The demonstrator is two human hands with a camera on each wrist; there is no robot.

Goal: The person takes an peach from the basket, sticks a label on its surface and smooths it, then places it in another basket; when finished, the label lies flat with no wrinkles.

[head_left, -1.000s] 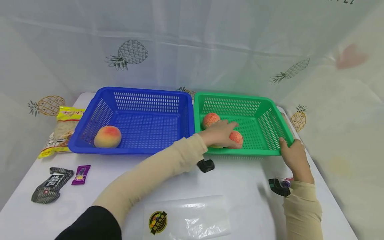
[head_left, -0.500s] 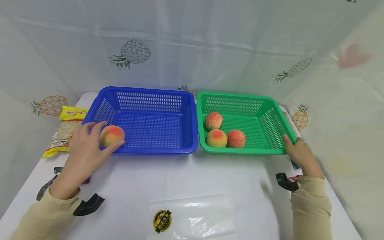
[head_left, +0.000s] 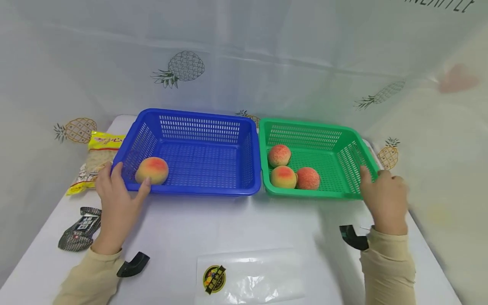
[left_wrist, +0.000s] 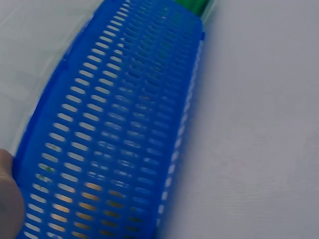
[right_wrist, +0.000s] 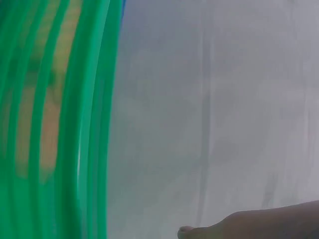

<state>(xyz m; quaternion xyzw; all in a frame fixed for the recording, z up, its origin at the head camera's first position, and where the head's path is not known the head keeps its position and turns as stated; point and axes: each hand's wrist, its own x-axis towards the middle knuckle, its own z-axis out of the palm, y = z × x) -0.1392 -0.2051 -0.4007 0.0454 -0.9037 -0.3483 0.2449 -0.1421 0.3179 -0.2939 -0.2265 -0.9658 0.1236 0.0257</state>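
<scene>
At its front-left corner, the blue basket (head_left: 213, 191) is held by my left hand (head_left: 119, 209), thumb on the front rim and fingers along the left side. The left wrist view shows the thumb (left_wrist: 10, 211) at the rim. Inside that basket lies one yellow-red peach (head_left: 153, 170), close to the thumb. My right hand (head_left: 386, 204) is beside the front-right corner of the green basket (head_left: 324, 194); its thumb (right_wrist: 259, 224) shows apart from the green wall in the right wrist view. Another yellow-red peach (head_left: 284, 177) and two speckled red peaches (head_left: 279, 155) sit in the green basket's left end.
A yellow snack bag (head_left: 100, 157) stands left of the blue basket. In front of it lies a black patterned packet (head_left: 81, 232), partly behind the left arm. A clear plastic bag (head_left: 263, 275) with a round label lies at the front of the white table (head_left: 244, 224).
My left hand went from the green basket's peaches to the blue basket's peach, then to that basket's front-left corner. My right hand has come off the green basket's corner.
</scene>
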